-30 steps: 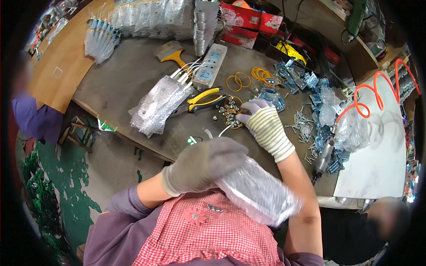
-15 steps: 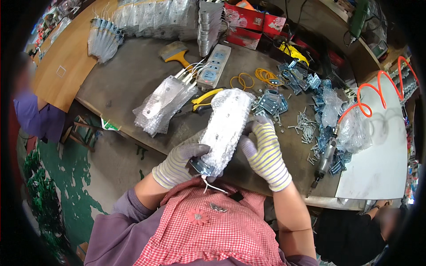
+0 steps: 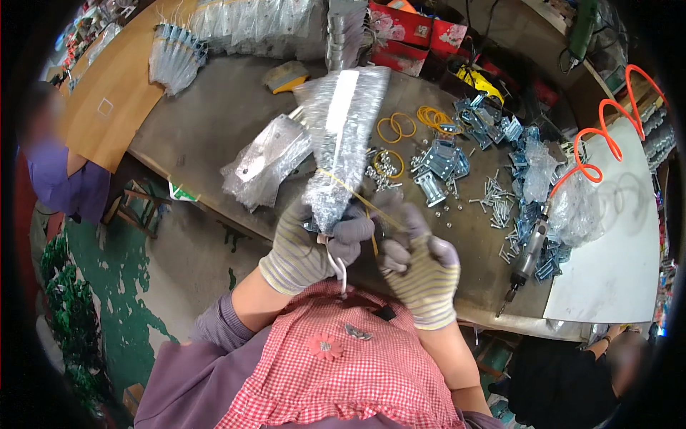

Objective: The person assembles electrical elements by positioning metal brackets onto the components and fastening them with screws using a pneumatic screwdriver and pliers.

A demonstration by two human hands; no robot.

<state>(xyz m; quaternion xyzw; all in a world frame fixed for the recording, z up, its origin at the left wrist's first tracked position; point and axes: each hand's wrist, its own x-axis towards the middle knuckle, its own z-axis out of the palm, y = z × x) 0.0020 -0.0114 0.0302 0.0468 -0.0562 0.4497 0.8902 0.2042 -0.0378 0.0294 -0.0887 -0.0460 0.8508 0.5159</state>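
White-corded part (image 3: 344, 275) in bubble-wrap bag (image 3: 330, 154)

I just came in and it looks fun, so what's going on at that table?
A person in striped gloves has the left grip on the lower end of a bubble-wrapped package, where a white cord pokes out. A yellow rubber band stretches from it to the blurry right grip. More wrapped packages lie on the table, with loose screws and a drill farther right.

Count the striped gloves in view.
2: one on the left hand, holding the bubble-wrapped bundle; one on the right hand, with a yellow band stretched toward it.
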